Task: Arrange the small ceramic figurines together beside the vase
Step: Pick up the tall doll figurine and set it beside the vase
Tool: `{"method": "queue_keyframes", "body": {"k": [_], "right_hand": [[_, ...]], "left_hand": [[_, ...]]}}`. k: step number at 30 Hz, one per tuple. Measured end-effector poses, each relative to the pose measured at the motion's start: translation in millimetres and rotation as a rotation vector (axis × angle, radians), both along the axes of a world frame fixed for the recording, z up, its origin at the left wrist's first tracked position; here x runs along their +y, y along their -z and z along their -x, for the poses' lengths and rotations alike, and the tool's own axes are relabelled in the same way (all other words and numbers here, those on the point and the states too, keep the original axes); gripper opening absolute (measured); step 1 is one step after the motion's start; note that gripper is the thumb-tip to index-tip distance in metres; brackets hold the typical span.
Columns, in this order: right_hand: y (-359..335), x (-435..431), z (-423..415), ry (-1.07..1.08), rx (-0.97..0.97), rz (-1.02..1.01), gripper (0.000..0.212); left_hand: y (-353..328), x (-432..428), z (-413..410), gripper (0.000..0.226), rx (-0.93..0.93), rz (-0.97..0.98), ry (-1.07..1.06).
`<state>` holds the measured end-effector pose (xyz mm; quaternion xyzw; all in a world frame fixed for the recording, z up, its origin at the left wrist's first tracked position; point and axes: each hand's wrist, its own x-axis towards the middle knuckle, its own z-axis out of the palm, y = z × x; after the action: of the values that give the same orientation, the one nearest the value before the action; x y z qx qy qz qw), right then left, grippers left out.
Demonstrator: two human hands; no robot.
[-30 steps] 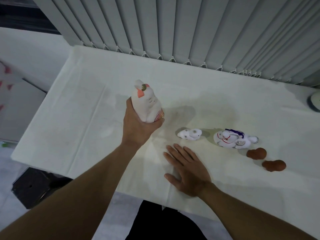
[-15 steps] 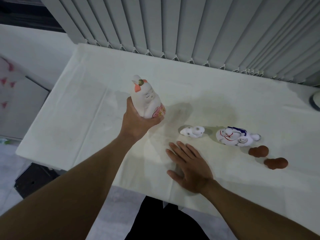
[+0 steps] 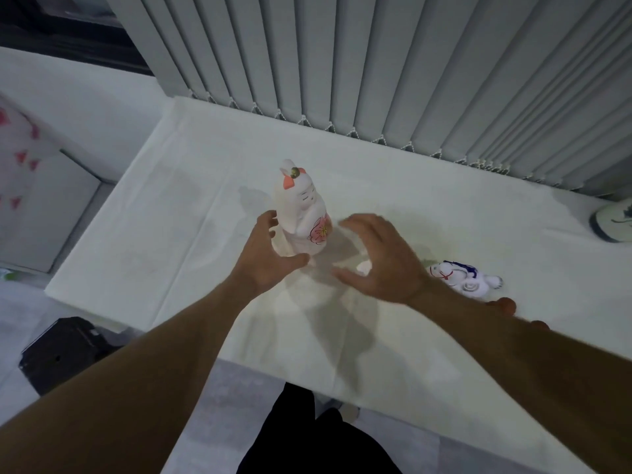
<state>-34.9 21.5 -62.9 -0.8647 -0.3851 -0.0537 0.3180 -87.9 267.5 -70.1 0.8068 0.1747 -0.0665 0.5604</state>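
Note:
A tall white ceramic rabbit figure (image 3: 302, 213) with orange ears and a pink flower stands upright on the white table (image 3: 444, 206). My left hand (image 3: 270, 254) curves loosely around its base with the fingers spread. My right hand (image 3: 383, 258) hovers open and blurred just to the right of the figure. It covers a small white figurine (image 3: 364, 267), of which only a sliver shows. A white figurine with red and blue lines (image 3: 463, 280) lies further right. Two brown figurines (image 3: 502, 304) (image 3: 540, 325) peek out behind my right forearm.
Grey vertical blinds (image 3: 376, 70) hang along the table's far edge. A blue-and-white dish (image 3: 612, 224) sits at the far right edge. A black box (image 3: 65, 350) lies on the floor below the table's left corner. The near table edge runs under my forearms.
The tall rabbit figure went from held in my left hand to standing on the table, and the hand has loosened. My right hand lifted off the table and moved over the small white figurine.

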Motion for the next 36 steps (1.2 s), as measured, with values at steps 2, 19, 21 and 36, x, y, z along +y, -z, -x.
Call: {"method": "queue_keyframes", "body": {"k": [2, 19, 21, 36], "right_hand": [[-12, 0, -27, -0.007, 0.19, 0.05, 0.088], [16, 59, -74, -0.015, 0.82, 0.116, 0.097], [14, 56, -73, 0.052, 0.84, 0.036, 0.096], [-38, -56, -94, 0.523, 0.704, -0.327, 0.095]], "left_hand": [[1, 0, 0, 0.091, 0.009, -0.006, 0.016], [-5, -9, -42, 0.06, -0.116, 0.214, 0.174], [-9, -6, -55, 0.06, -0.107, 0.195, 0.25], [-65, -93, -189, 0.081, -0.004, 0.152, 0.688]]}}
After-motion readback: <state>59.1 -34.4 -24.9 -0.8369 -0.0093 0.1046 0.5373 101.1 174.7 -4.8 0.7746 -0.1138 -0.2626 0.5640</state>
